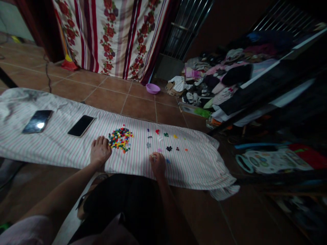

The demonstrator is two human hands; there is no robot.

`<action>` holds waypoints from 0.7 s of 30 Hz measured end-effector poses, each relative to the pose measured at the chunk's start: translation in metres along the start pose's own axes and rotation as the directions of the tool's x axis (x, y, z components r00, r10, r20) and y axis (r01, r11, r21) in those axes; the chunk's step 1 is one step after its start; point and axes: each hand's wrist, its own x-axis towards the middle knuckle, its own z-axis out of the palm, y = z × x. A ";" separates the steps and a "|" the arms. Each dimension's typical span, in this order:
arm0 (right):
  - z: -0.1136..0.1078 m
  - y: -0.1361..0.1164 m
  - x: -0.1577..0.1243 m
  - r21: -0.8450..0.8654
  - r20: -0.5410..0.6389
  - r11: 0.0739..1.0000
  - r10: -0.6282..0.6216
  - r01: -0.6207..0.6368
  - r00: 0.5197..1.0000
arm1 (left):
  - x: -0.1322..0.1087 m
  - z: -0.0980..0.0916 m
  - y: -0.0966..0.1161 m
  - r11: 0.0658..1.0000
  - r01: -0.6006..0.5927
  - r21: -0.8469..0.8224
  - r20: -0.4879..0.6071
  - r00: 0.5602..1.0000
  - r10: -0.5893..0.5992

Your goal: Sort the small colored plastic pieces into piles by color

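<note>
My left hand (100, 150) lies flat on the striped cloth (138, 163), fingers stretched out, at the left edge of a mixed pile of small bead-like pieces (120, 139) in many colours. To the right, my right hand (158, 164) has its thumb and fingers pinched together low over the cloth; a pale speck shows at the fingertips, too small to name. Around it sit small groups sorted by colour: black pieces (169, 148), grey pieces (148, 145), pink pieces (159, 150), blue pieces (167, 161), red pieces (157, 131), green pieces (166, 134) and yellow pieces (175, 136).
Two dark-screened devices, a phone (81, 126) and another flat one (37, 121), lie on the cloth at left. Beyond stand a purple basin (152, 88), a floral curtain (109, 37) and a heap of clothes (217, 75). A dark rail crosses the right side.
</note>
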 end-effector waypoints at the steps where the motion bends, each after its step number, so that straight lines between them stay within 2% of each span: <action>1: 0.000 0.000 0.000 0.005 -0.001 1.000 -0.002 0.002 1.000 | 0.000 0.000 0.000 1.000 0.001 -0.004 0.004 1.000 -0.001; 8: -0.001 0.001 0.000 0.070 -0.033 0.997 0.029 -0.027 0.999 | 0.001 0.000 0.001 1.000 0.007 0.019 0.013 1.000 -0.007; 21: 0.000 0.004 -0.001 0.054 0.002 0.997 -0.047 0.047 0.999 | 0.001 0.000 0.002 1.000 0.017 -0.003 0.007 1.000 -0.017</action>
